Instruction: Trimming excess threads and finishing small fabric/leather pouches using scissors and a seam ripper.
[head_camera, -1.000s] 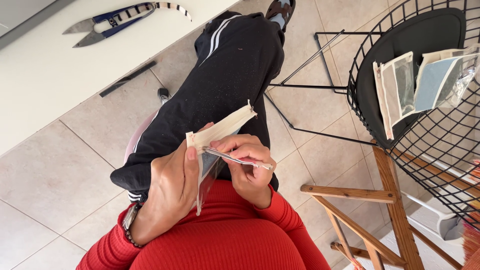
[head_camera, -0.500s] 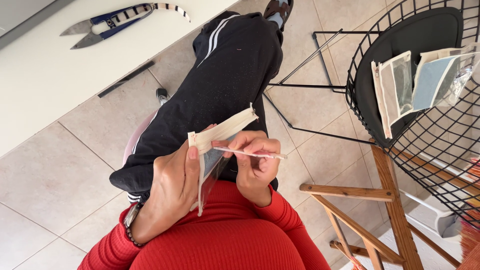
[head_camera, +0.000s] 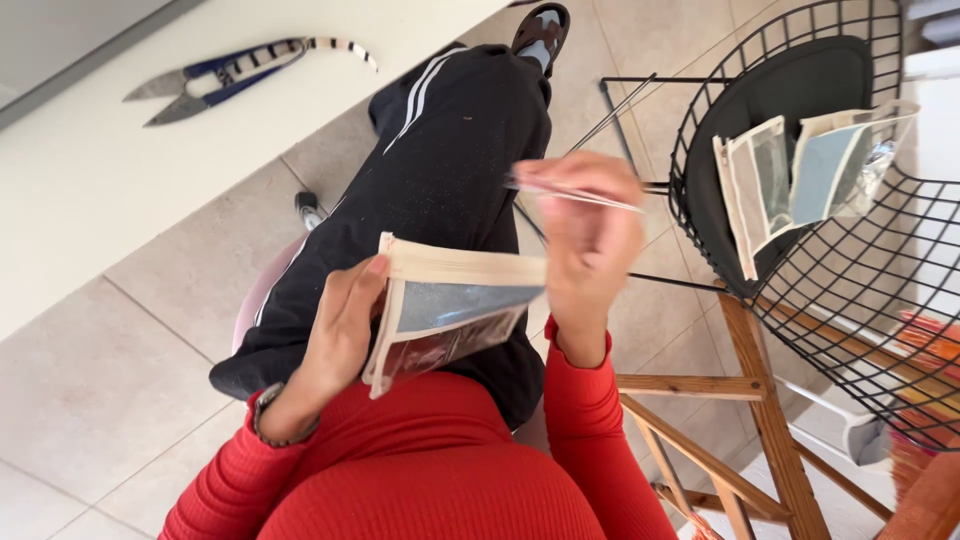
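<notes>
Left hand (head_camera: 335, 335) grasping a flat pouch (head_camera: 450, 310) with a cream fabric border and a clear plastic window, held over the lap; thumb on the near face, fingers behind, grip closed along the left edge of the cream band. Right hand (head_camera: 590, 225) raised above and to the right of the pouch, apart from it, fingertips pinched on a thin flat strip (head_camera: 575, 192) that juts out to both sides; exact nature of the strip not discernible. Pouch tilted, cream top edge uppermost, window face turned down and towards the wearer.

Handling judgement: pouch appears light and soft, limp enough to sag from a single-edge hold; plastic window likely slippery and prone to creasing, so the stitched fabric border looks the sounder place to take hold. Strip appears very light and flexible, easily bent or dropped; a pinch near its middle seems adequate.

Surroundings: thread snips (head_camera: 215, 80) with blue handles lying on the white bench (head_camera: 90, 200), well apart from both hands. Black wire chair (head_camera: 830, 290) to the right, carrying two similar finished pouches (head_camera: 800, 180) against its dark seat pad. Tiled floor (head_camera: 100, 400) below
</notes>
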